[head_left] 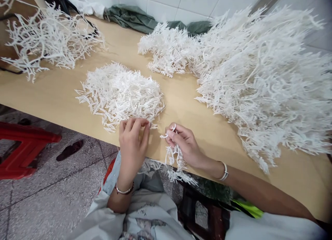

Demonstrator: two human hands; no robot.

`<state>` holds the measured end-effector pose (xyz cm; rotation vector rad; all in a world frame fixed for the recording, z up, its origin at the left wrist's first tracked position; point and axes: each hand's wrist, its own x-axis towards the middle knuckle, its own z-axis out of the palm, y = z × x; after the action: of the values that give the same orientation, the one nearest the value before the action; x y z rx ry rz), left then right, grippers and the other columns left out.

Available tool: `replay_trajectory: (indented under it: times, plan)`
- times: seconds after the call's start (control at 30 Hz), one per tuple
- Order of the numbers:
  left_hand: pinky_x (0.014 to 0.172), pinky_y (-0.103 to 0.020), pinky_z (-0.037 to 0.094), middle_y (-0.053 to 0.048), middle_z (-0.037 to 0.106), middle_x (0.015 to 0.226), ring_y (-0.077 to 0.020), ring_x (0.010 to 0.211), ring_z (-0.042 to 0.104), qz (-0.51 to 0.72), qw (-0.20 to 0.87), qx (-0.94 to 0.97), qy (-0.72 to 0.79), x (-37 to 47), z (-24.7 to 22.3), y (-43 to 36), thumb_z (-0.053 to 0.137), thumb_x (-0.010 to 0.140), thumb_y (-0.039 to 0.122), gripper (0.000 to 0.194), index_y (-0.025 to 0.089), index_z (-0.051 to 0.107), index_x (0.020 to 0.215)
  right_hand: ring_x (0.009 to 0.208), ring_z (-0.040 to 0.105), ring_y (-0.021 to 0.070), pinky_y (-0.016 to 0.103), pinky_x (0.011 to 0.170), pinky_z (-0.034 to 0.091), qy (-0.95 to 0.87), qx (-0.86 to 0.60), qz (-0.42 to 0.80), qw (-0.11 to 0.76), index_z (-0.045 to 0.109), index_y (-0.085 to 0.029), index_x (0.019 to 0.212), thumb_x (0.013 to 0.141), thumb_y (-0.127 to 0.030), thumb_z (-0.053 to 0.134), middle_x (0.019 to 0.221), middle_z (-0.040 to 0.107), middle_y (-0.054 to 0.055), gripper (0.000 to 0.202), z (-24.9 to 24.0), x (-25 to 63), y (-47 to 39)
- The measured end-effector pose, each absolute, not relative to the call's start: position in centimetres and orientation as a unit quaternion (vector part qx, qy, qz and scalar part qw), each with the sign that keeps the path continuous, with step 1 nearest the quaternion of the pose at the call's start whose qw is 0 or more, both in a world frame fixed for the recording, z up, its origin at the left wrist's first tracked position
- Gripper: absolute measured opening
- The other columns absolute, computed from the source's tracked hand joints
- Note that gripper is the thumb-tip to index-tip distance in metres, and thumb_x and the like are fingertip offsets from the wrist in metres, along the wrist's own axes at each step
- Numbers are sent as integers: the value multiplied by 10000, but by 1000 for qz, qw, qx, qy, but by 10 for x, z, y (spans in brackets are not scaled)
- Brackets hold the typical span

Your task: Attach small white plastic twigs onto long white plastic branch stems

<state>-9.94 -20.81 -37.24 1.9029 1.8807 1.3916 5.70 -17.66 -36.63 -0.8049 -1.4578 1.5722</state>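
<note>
My right hand [186,146] is closed around a white branching plastic sprig [178,158]. One bare end pokes out by the thumb, and the feathery part hangs over the table's front edge. My left hand [133,136] is at the near edge of a heap of small white sprig pieces [124,91], thumb and index fingertips brought together. Whatever it may be pinching is too small to make out. A gap separates the two hands.
A large mound of white feathery branches [259,77] covers the right of the tan table [178,98]. Stripped, tangled white stems [57,39] lie at the far left. Dark green cloth [129,17] runs along the tiled wall. A red stool [23,146] stands on the floor.
</note>
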Motion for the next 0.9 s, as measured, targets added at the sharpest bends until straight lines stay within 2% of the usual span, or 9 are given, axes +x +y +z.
replay_trajectory:
  times: [0.13, 0.27, 0.4, 0.5, 0.6, 0.77, 0.9]
  plan:
    - [804, -364, 367, -28, 651, 897, -210, 877, 480, 448, 33, 620, 643, -97, -377, -205, 601, 851, 202, 19, 216, 609, 861, 510, 389, 63, 236, 512, 290, -591, -344, 582, 440, 479, -184, 706, 925, -259, 494, 583, 424, -60, 232, -368, 57, -176]
    - [804, -371, 372, -9, 684, 878, -202, 849, 504, 456, 41, 632, 625, -94, -375, -207, 608, 858, 278, 74, 237, 669, 849, 519, 404, 62, 231, 514, 300, -612, -353, 578, 409, 479, -183, 719, 942, -289, 478, 583, 456, -56, 246, -366, 57, -175]
    - [839, -358, 387, -13, 694, 950, -188, 917, 529, 485, 98, 676, 546, -98, -368, -210, 506, 918, 251, 176, 246, 674, 972, 519, 401, 63, 226, 514, 306, -616, -361, 576, 397, 501, -177, 738, 944, -310, 478, 576, 461, -54, 246, -363, 58, -177]
    - [862, -361, 385, -28, 682, 994, -195, 927, 521, 459, 131, 734, 483, -102, -364, -211, 521, 903, 247, 170, 220, 618, 1040, 528, 414, 63, 219, 508, 308, -603, -346, 606, 388, 519, -177, 757, 939, -321, 496, 586, 473, -51, 233, -364, 60, -176]
    - [845, -361, 389, -42, 661, 959, -213, 925, 489, 421, 140, 767, 463, -104, -363, -210, 562, 877, 259, 123, 205, 578, 986, 521, 417, 59, 216, 491, 301, -573, -322, 651, 379, 531, -179, 763, 920, -349, 530, 624, 490, -45, 231, -366, 62, -172]
    - [841, -357, 381, -47, 635, 944, -213, 922, 462, 411, 172, 779, 441, -105, -363, -208, 499, 901, 191, 80, 210, 546, 963, 503, 383, 50, 212, 483, 278, -560, -268, 693, 367, 537, -172, 774, 917, -337, 542, 625, 456, -51, 219, -367, 63, -167]
    - [782, -325, 361, -22, 576, 800, -185, 826, 447, 449, 286, 752, 389, -104, -361, -212, 463, 910, 188, 115, 208, 498, 803, 525, 353, 59, 209, 474, 263, -601, -231, 702, 305, 507, -169, 738, 854, -405, 619, 623, 416, -54, 286, -361, 65, -163]
